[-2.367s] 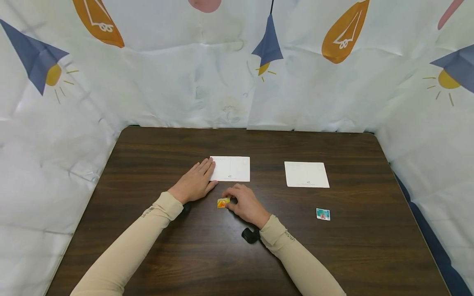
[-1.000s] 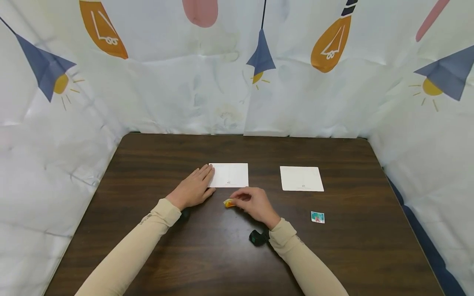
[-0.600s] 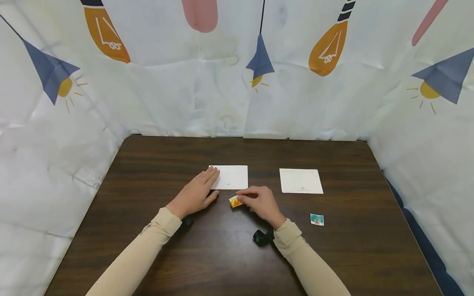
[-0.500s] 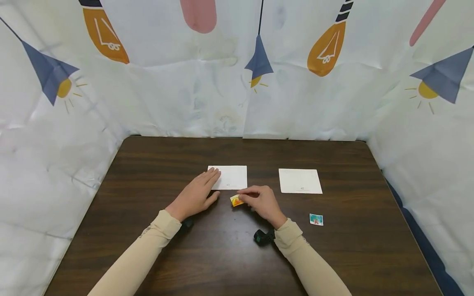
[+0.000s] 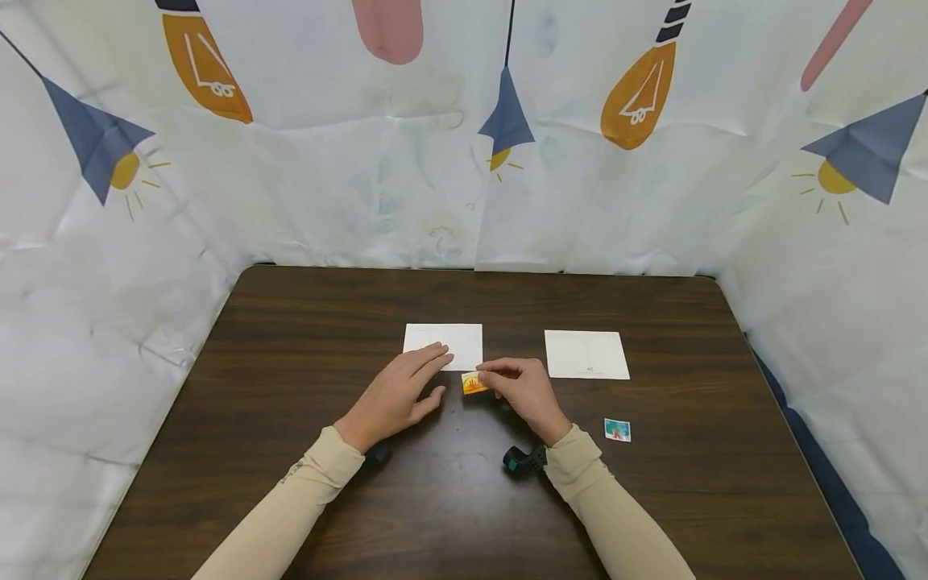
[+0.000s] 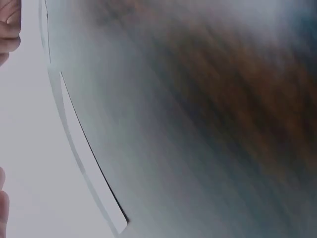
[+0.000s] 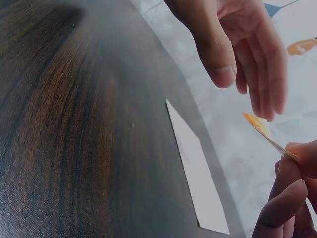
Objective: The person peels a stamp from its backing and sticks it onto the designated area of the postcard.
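Observation:
My right hand (image 5: pixel 528 396) pinches a small yellow postage stamp (image 5: pixel 473 383) between thumb and fingers, just below the lower right of the left white postcard (image 5: pixel 444 334). In the right wrist view the stamp (image 7: pixel 258 126) is slightly bent and raised above the table, its toothed edge showing. Fingers extended, my left hand (image 5: pixel 395 399) hovers over the lower left of that postcard, holding nothing. The left wrist view shows a postcard (image 6: pixel 91 158) edge-on, with only bits of fingers at its left border.
A second white postcard (image 5: pixel 587 354) lies to the right, and a blue-green stamp (image 5: pixel 617 430) lies below it. The dark wooden table (image 5: pixel 326 298) is bounded by a white patterned cloth (image 5: pixel 348 193) at the back and sides.
My right hand has picked up the yellow stamp and brought it up and right toward the left postcard. My left hand has lifted from that card's left edge and shifted right.

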The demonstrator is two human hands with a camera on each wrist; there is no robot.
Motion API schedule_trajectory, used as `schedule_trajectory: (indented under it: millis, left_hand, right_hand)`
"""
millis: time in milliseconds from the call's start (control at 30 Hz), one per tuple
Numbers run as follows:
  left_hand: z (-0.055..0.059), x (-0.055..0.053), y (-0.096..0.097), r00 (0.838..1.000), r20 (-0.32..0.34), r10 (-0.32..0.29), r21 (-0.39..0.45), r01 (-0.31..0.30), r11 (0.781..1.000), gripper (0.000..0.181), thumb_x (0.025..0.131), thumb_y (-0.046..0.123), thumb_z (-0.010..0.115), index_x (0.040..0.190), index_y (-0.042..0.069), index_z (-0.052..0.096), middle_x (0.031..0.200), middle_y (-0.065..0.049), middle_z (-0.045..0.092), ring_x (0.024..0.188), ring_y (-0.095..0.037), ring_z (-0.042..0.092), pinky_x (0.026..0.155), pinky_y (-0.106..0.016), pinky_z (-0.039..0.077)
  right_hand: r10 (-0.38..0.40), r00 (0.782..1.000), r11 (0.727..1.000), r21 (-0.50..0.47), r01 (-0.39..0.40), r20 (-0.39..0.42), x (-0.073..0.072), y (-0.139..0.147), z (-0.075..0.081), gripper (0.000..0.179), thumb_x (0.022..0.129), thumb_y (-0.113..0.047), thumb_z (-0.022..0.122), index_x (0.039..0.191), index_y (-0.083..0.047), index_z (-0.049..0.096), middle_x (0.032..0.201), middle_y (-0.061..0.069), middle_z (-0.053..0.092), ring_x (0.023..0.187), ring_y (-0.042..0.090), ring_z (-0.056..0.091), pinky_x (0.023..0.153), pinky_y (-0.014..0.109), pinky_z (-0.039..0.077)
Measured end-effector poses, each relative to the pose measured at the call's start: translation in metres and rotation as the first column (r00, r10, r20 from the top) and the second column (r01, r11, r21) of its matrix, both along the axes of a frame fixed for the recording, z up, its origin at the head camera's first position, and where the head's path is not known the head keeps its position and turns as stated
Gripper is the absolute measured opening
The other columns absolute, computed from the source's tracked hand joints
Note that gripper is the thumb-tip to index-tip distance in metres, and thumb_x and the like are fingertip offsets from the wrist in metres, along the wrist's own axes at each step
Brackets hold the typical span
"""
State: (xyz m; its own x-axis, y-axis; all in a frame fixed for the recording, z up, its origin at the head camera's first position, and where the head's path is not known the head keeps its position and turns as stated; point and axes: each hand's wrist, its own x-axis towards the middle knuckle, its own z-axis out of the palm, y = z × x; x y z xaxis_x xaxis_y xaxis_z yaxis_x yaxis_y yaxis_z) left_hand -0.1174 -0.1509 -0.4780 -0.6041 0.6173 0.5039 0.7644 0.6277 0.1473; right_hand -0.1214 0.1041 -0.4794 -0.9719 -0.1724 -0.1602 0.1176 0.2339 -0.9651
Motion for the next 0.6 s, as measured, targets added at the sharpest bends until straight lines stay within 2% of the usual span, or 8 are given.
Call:
schedule_trajectory:
  millis: [300, 600]
  left_hand:
    - [0.0, 0.005, 0.012, 0.996, -0.052, -0.067, 0.036, 0.069, 0.997, 0.042, 0.087, 0.012, 0.081, 0.128, 0.007, 0.07, 0.129, -0.011, 0.071, 0.122, -0.026, 0.068, 0.105, -0.042, 0.057]
    - [0.0, 0.009, 0.022, 0.989, -0.082, -0.124, 0.048, 0.128, 0.991, 0.04, 0.084, 0.009, 0.084, 0.122, 0.007, 0.072, 0.122, -0.008, 0.072, 0.114, -0.023, 0.07, 0.1, -0.038, 0.059]
  right_hand:
    - [0.018, 1.0, 0.999, -0.038, -0.018, 0.015, 0.002, 0.005, 0.002, 0.018, 0.091, -0.02, 0.079, 0.105, -0.01, 0.082, 0.091, 0.009, 0.074, 0.068, 0.018, 0.058, 0.057, 0.029, 0.049]
    - [0.035, 0.999, 0.997, -0.07, -0.033, 0.025, 0.005, 0.007, 0.004, 0.017, 0.092, -0.019, 0.078, 0.105, -0.008, 0.082, 0.086, 0.003, 0.072, 0.067, 0.016, 0.056, 0.059, 0.028, 0.049]
